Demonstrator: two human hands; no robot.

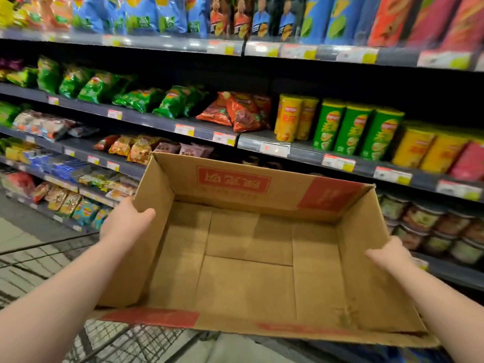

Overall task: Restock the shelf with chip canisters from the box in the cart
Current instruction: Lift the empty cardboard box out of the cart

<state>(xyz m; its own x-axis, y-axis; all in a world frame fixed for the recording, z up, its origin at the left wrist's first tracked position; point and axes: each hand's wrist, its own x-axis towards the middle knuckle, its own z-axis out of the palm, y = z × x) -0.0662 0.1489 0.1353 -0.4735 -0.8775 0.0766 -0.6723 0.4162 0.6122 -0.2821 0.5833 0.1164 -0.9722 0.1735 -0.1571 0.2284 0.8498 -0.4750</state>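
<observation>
I hold an open brown cardboard box (251, 247) with red print in front of me, and its inside is bare. My left hand (125, 221) grips the box's left wall, thumb over the rim. My right hand (390, 255) grips the right wall the same way. The box hangs above the wire cart (110, 339), whose mesh shows at the lower left. On the shelf (309, 150) behind the box stand yellow chip canisters (288, 119), green chip canisters (353, 132), and further right more yellow canisters (429, 150) and a pink one (468, 161).
Shelves of green, red and blue chip bags (167, 100) fill the left and top. Tall canisters (337, 19) stand on the top shelf at right. Round lidded tubs (432, 226) sit on the lower shelf at right. Pale floor (15, 237) shows at left.
</observation>
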